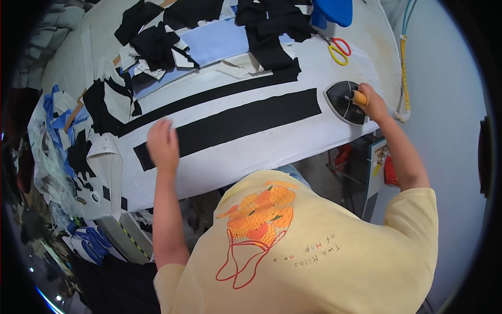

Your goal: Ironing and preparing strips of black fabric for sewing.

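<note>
My right hand (373, 103) is wrapped round the tan handle of an iron (346, 100), whose dark, pointed body rests on the white-covered table just past the right end of a wide black fabric strip (246, 119). That strip lies flat and slants across the table. Over its left end is my left hand (163, 145), its fingers loosely bent and a little apart, with nothing visible in them. Whether it touches the cloth, I cannot tell. Behind the wide piece, a narrower black strip (209, 97) runs alongside.
Black, white and light blue fabric pieces (217, 41) are heaped at the back. Scissors (339, 51) with red and yellow handles lie at the back right, near a blue object (334, 11). A white folded piece (104, 152) and clear plastic (49, 162) are at the left.
</note>
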Tool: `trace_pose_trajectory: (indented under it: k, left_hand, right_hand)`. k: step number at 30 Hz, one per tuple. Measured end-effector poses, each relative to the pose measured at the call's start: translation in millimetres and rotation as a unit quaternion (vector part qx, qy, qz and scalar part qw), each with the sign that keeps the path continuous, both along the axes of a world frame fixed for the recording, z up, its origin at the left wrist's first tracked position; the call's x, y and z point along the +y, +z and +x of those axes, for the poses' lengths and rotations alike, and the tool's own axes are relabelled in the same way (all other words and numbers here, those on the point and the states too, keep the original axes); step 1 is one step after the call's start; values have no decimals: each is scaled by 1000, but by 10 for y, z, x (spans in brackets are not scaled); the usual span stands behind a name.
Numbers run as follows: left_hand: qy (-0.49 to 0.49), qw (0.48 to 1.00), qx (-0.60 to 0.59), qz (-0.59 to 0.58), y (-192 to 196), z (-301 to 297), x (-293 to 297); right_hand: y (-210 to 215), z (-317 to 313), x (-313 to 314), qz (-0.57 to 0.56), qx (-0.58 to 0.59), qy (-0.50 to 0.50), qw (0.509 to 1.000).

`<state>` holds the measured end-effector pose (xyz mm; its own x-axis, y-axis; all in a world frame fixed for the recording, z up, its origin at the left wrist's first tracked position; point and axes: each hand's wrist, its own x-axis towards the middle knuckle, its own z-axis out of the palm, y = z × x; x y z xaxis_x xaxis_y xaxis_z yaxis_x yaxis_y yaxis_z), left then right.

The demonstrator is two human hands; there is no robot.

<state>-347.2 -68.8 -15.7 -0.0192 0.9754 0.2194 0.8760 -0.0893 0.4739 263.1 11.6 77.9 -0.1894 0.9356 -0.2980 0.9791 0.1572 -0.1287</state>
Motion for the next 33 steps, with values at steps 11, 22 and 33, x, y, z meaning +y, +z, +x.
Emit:
trace_pose_trajectory:
  k: [11,22,33]
  left_hand:
    - [-184,973,37,-132,245,519,978]
    - [-44,941,-191,-277,1337,567,1281]
    - [-141,990,19,-5,1243,1713,2906]
  right_hand:
    - [-309,-2174,339,85,243,196,946]
    - [42,-1590,1362,-101,436,176,877]
    - [592,194,2251,479,-24,-25,877]
